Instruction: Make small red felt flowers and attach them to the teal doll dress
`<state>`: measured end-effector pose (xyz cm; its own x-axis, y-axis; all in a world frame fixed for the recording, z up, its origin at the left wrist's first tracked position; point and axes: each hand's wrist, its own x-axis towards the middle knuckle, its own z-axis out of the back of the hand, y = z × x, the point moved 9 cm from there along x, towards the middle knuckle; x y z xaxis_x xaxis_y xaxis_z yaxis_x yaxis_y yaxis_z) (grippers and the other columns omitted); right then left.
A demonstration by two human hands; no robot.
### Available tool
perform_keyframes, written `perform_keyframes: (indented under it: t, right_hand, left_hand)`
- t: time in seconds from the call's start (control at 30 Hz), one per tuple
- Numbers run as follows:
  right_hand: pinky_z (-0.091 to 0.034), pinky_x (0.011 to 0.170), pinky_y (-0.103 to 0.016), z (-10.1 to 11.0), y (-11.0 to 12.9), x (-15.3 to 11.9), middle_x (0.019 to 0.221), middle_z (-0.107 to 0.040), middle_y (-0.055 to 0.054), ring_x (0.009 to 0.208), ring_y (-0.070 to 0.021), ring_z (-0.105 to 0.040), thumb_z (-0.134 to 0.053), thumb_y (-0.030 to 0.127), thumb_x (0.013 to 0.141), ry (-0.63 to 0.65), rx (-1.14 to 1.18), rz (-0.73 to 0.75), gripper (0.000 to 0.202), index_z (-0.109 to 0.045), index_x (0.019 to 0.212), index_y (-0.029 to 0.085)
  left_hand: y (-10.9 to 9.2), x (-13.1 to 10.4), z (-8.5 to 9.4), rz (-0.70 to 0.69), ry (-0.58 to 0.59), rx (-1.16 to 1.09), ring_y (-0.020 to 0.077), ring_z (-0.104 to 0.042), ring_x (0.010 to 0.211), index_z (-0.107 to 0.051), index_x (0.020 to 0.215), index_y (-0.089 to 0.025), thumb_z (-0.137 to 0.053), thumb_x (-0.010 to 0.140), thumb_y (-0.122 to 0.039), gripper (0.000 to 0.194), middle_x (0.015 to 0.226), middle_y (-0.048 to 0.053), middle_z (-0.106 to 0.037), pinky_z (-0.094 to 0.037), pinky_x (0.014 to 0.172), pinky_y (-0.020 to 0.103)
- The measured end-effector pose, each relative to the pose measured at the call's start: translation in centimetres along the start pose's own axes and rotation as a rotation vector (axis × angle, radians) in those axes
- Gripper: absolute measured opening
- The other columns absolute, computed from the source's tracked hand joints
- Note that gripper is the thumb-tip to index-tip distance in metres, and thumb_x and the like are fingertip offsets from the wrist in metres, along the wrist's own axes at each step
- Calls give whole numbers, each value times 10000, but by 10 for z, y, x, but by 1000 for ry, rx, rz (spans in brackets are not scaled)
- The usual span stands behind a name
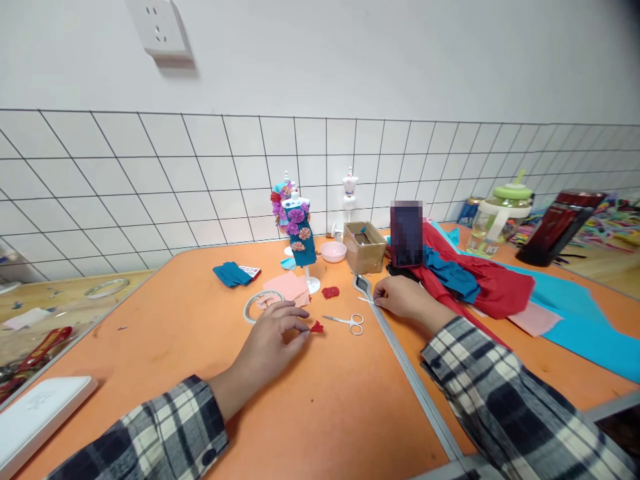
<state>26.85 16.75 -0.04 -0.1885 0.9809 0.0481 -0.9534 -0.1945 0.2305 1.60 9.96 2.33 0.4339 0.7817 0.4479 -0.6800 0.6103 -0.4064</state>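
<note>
My left hand point(273, 339) pinches a small gathered piece of red fabric point(317, 327) between thumb and fingertips, low over the orange table. A thin white strip point(367, 301) sticks out from the closed fingertips of my right hand point(401, 297), beside the metal edging strip. Between the hands lie small scissors point(345, 323) with white handles. Just behind them is a little heap of red pieces point(331, 292). A tape roll point(249, 309) and pink fabric point(290, 287) lie beyond my left hand. Farther back stands a small dress form point(300, 233) in a teal dress with purple and peach flowers.
A pink bowl point(333, 252) and a cardboard box point(366, 250) stand at the back, near a phone point(407, 233). Red fabric point(500, 290) and blue fabric point(595, 333) spread across the right side, before a cup point(497, 220) and a dark red flask point(563, 227). Folded teal fabric point(233, 274) lies left.
</note>
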Motion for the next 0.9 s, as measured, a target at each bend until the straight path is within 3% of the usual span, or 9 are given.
perform_keyframes:
  t: [0.17,0.3,0.43,0.5,0.6,0.67,0.8,0.9]
  right_hand:
    - [-283,560,-265,1,5,0,770,-683,-61,679,-162,-556,-553,168,790,3,6,14,136,-666,714,170]
    - [-299,575,-257,10,7,0,809,-684,-67,702,-160,-565,-527,171,809,-66,45,-12,157,-677,765,167]
    - [-365,625,-251,15,36,-7,807,-694,-51,706,-156,-566,-583,265,803,-167,441,30,154,-704,794,170]
    - [-374,589,-252,3,67,-13,800,-690,-54,652,-146,-547,-589,359,806,-74,703,100,237,-718,820,161]
    - [-340,500,-238,-22,120,-29,794,-667,-43,554,-113,-502,-572,423,798,176,1065,188,316,-713,879,151]
    - [-316,494,-230,-28,140,-37,746,-636,-19,537,-96,-470,-624,413,765,193,1182,186,284,-698,846,152]
    - [-306,538,-226,-26,145,-38,690,-581,13,597,-93,-446,-751,375,668,49,1383,71,250,-650,745,159]
    - [-262,507,-232,-34,144,-37,584,-492,44,533,-83,-373,-759,416,666,83,1481,-38,289,-637,728,162]
  left_hand:
    - [1,0,-1,14,11,-21,266,-593,1087,-721,739,-249,-590,802,-233,146,1017,38,-740,-456,961,491]
    - [6,0,0,85,-16,-109,264,-612,1056,-711,738,-240,-592,790,-254,131,996,50,-737,-441,975,484]
    - [30,-2,-2,366,-82,-357,253,-659,968,-682,734,-212,-620,773,-335,142,980,66,-740,-486,920,424]
    - [37,-4,-2,461,-139,-466,254,-662,958,-679,757,-201,-625,768,-374,182,964,69,-741,-499,895,400]
    - [37,-5,2,489,-201,-536,241,-661,895,-674,785,-189,-616,774,-394,213,887,56,-727,-513,834,366]
    - [34,-4,5,472,-223,-541,227,-653,855,-667,789,-187,-609,781,-388,209,847,45,-709,-511,809,347]
    - [28,-4,7,443,-245,-559,215,-650,851,-658,807,-188,-605,775,-352,176,842,41,-703,-508,817,335]
    - [23,-5,6,428,-244,-555,213,-657,843,-656,803,-191,-601,770,-326,149,836,40,-711,-517,795,329]
